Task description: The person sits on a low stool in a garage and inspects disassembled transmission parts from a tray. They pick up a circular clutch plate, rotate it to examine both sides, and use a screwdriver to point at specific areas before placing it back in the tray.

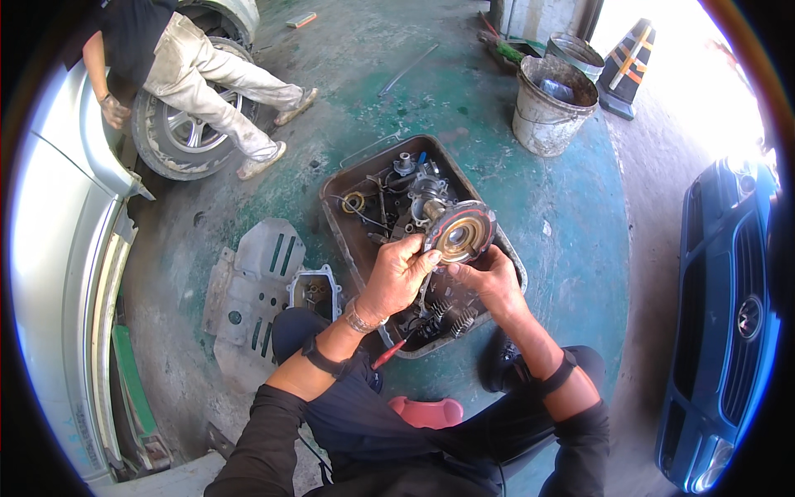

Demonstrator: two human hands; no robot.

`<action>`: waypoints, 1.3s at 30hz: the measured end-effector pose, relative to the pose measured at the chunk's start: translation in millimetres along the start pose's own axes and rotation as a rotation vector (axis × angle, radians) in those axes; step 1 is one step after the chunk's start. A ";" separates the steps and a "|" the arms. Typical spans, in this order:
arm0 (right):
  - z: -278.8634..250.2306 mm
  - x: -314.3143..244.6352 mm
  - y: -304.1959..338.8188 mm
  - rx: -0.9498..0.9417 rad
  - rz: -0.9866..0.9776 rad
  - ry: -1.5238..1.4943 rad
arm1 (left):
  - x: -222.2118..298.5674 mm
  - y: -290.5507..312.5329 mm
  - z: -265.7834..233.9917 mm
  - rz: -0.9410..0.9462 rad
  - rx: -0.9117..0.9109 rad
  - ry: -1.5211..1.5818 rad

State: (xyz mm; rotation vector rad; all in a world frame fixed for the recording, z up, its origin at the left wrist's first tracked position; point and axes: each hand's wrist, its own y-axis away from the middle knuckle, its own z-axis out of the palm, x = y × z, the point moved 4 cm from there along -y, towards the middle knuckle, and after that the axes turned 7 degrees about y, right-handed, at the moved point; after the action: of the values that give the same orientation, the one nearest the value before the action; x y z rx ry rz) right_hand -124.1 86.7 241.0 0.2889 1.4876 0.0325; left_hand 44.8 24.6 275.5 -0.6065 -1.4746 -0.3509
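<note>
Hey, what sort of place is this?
Probably a vehicle repair workshop: a tray of loose metal parts in front, a blue car on the right, a silver car on the left.

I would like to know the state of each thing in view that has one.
Round part: held, tilted
Tray: open, holding metal parts
Metal plate: lying flat
Front bucket: upright, open, stained
Rear bucket: open
Cone: upright
Tyre: scuffed

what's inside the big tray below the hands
The tray holds loose metal parts, including a yellowish ring and ridged pieces. Whatever lies directly behind the round part, the left hand and the right hand is covered.
</note>
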 end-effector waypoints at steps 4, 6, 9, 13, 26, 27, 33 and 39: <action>-2.5 -1.7 2.2 0.010 0.010 0.009 | 5.3 0.6 4.7 0.033 -0.003 -0.028; -2.2 -3.5 2.5 0.011 0.008 -0.009 | 7.8 -0.3 7.3 0.071 0.001 -0.026; -1.4 -5.7 3.2 0.012 -0.002 -0.039 | 9.3 -1.0 9.2 0.093 0.003 -0.023; 0.0 -6.8 3.3 0.007 -0.009 -0.080 | 10.6 -0.7 8.8 0.119 0.006 -0.057; -4.9 4.7 -1.0 -0.003 0.122 -0.137 | -14.2 0.0 -1.0 -0.051 0.042 0.075; -5.6 3.5 -0.6 -0.002 0.124 -0.132 | -16.3 -1.3 -1.0 -0.016 0.084 0.100; -8.4 -5.6 0.6 0.041 0.130 -0.085 | -27.8 -3.3 -7.1 -0.117 0.134 0.308; -11.6 -9.6 1.3 0.044 0.139 -0.086 | -24.7 -4.7 -11.8 -0.122 0.142 0.328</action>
State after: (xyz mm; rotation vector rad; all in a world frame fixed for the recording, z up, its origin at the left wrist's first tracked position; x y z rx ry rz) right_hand -136.2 88.0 250.0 0.4238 1.3821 0.0978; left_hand 49.7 10.6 252.1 -0.3277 -1.2104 -0.4156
